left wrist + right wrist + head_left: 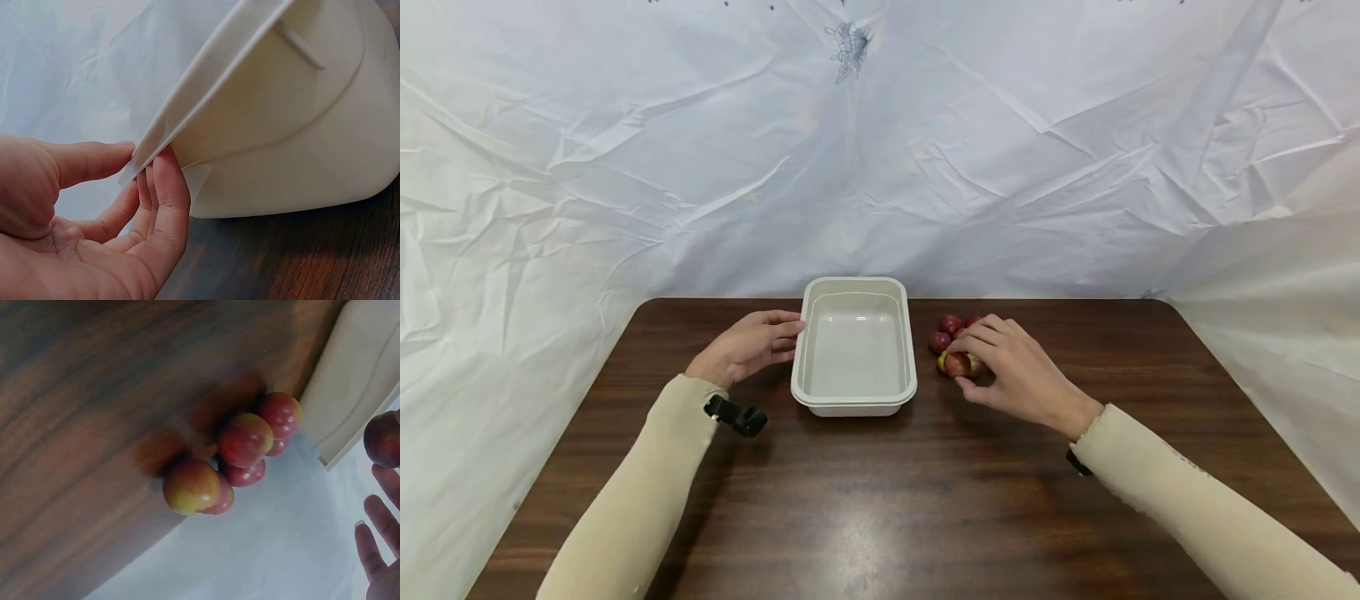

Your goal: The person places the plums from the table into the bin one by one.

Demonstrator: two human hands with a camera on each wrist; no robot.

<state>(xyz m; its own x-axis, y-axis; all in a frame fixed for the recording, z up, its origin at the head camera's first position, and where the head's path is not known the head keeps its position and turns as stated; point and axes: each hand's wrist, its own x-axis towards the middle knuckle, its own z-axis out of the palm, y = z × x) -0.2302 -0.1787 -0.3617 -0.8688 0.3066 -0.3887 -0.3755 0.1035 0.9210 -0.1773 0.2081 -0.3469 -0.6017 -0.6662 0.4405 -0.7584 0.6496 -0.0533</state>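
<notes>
An off-white rectangular plastic container (855,401) with rounded corners stands upright at the table's far side, its inside bare. My left hand (751,343) is at its left side; in the left wrist view, thumb and fingers pinch the container's rim (194,94). To the right, my right hand (1018,371) holds a dark red plum (382,440) between thumb and fingers. Beside and below that hand lies a cluster of red and yellow plums (939,342), partly hidden by it in the head view. The right wrist view shows several of these plums (245,440) close together on the wood.
Everything stands on a dark brown wooden table (857,492) with a glossy top. Wrinkled white sheeting (865,167) hangs behind the table and along both sides. Each wrist carries a black strap (735,415) over a cream sleeve.
</notes>
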